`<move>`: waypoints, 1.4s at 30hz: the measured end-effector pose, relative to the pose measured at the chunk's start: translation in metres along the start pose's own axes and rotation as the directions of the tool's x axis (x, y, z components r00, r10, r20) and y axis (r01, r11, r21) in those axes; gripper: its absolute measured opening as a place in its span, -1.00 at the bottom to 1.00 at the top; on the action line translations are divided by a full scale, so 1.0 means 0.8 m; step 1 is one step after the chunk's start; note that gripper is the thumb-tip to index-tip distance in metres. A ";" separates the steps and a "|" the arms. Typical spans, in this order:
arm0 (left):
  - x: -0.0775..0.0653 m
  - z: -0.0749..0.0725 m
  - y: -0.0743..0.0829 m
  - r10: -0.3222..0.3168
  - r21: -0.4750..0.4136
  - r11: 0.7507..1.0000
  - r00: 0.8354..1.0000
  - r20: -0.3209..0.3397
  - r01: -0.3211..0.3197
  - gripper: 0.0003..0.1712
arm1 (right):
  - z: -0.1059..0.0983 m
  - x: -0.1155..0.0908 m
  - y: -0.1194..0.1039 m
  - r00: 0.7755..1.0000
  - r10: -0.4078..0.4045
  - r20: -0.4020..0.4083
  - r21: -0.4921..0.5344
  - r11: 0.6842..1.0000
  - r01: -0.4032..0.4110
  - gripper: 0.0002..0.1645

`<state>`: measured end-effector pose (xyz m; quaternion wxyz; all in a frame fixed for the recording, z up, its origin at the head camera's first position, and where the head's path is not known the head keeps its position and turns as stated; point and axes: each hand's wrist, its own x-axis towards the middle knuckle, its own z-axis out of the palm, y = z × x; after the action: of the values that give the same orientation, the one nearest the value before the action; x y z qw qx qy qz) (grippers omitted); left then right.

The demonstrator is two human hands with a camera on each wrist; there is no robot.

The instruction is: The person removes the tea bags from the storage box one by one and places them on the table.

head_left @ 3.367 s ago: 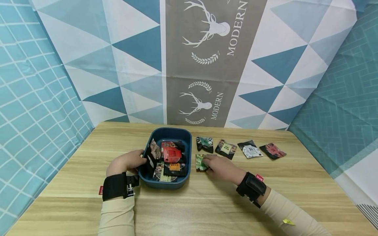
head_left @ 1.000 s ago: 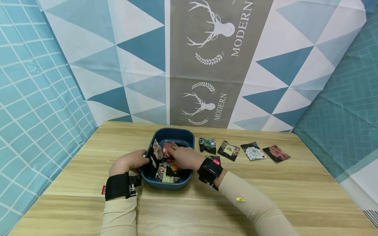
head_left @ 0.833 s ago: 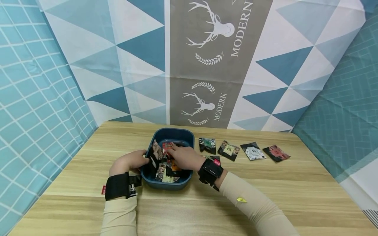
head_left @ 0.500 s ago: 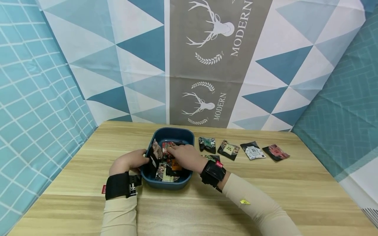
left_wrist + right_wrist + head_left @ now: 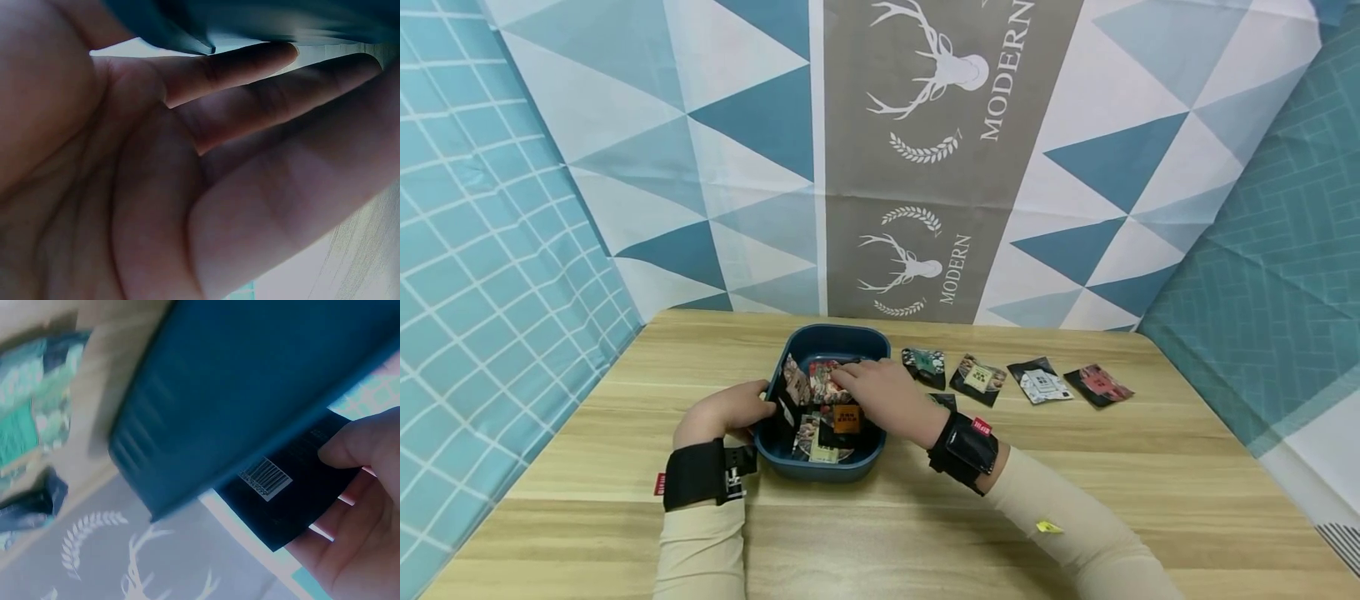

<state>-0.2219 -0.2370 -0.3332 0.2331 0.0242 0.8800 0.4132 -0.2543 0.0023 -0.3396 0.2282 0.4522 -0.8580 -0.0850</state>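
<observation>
A dark blue plastic bin (image 5: 823, 473) holds several small food sachets. My left hand (image 5: 730, 412) holds its left wall at the rim; in the left wrist view the fingers (image 5: 250, 109) stretch along the outside, below the bin. My right hand (image 5: 891, 400) reaches over the bin's right side and pinches a red-patterned sachet (image 5: 824, 382). Its black back with a barcode (image 5: 269, 481) shows under the thumb in the right wrist view. Below it lie an orange-labelled sachet (image 5: 846, 419) and a yellow-labelled one (image 5: 823, 452). A brown sachet (image 5: 795, 381) leans on the left wall.
Right of the bin, a row on the wooden table (image 5: 880, 542) has a green-labelled sachet (image 5: 925, 364), a cream-labelled one (image 5: 977, 377), a white one (image 5: 1040, 382) and a red one (image 5: 1099, 384). My right wrist partly covers a green sachet (image 5: 943, 402). Patterned cloth hangs behind.
My right hand left the green sachet on the table and went left into the bin. Lately it has shifted slightly right, uncovering more of the orange-labelled sachet. My left hand stays at the rim.
</observation>
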 end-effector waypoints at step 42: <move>0.003 -0.002 -0.001 0.001 0.000 1.000 1.000 0.017 -0.001 -0.49 | -0.003 -0.171 0.092 0.957 0.262 0.122 -0.006 0.965 -0.263 -0.69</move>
<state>-0.2242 -0.2384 -0.3340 0.2402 0.0281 0.8780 0.4130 -0.2411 0.1562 -0.3545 0.1823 0.3294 -0.9232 -0.0768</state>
